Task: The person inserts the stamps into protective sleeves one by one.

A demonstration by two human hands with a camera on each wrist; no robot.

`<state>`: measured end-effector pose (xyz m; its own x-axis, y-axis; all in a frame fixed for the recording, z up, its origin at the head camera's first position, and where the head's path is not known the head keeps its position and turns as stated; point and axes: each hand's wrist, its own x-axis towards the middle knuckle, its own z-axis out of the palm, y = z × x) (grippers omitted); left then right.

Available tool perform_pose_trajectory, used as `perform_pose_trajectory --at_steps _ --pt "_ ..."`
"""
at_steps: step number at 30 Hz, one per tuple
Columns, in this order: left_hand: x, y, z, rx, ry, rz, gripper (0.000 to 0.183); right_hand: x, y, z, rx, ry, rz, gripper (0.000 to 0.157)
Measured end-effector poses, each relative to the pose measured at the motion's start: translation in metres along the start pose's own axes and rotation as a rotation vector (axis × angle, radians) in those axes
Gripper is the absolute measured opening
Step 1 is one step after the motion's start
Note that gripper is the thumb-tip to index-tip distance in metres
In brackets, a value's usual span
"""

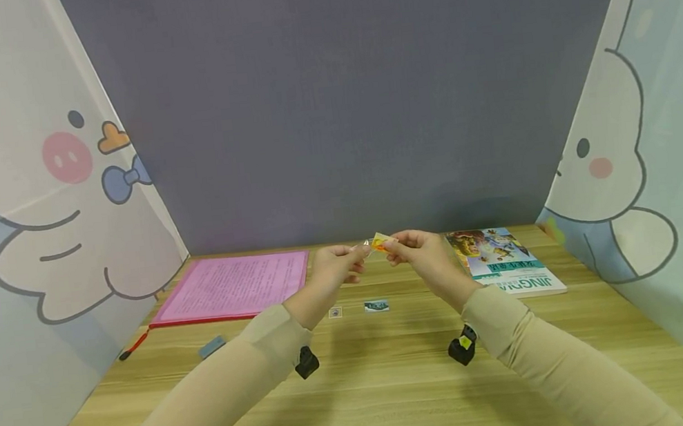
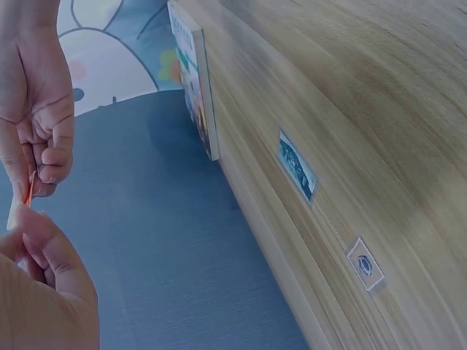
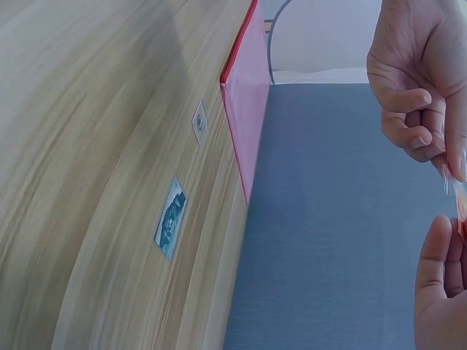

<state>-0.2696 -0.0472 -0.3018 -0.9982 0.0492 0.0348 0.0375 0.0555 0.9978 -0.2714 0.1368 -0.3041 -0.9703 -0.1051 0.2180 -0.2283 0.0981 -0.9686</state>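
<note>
Both hands meet above the far part of the table. My left hand pinches a small clear plastic sleeve between thumb and fingers. With thumb and fingertips, my right hand pinches a small yellow-orange stamp, which touches the sleeve; whether it is partly inside I cannot tell. In the left wrist view only the thin orange edge of the stamp shows. Below the hands, a teal picture stamp and a smaller pale stamp with a dark round motif lie flat on the wooden table.
A pink document pouch with a red zip edge lies at the back left. A grey-blue block is in front of it. An illustrated book lies at the back right. A dark panel closes the back, with cartoon-printed sheets at both sides.
</note>
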Motion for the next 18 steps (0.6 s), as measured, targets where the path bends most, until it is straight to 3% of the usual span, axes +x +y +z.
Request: perform_pose_trajectory --at_steps 18 --pt "-0.0015 0.0006 -0.0004 0.006 -0.022 0.028 0.024 0.0012 -0.0005 -0.0057 -0.066 -0.123 0.062 0.031"
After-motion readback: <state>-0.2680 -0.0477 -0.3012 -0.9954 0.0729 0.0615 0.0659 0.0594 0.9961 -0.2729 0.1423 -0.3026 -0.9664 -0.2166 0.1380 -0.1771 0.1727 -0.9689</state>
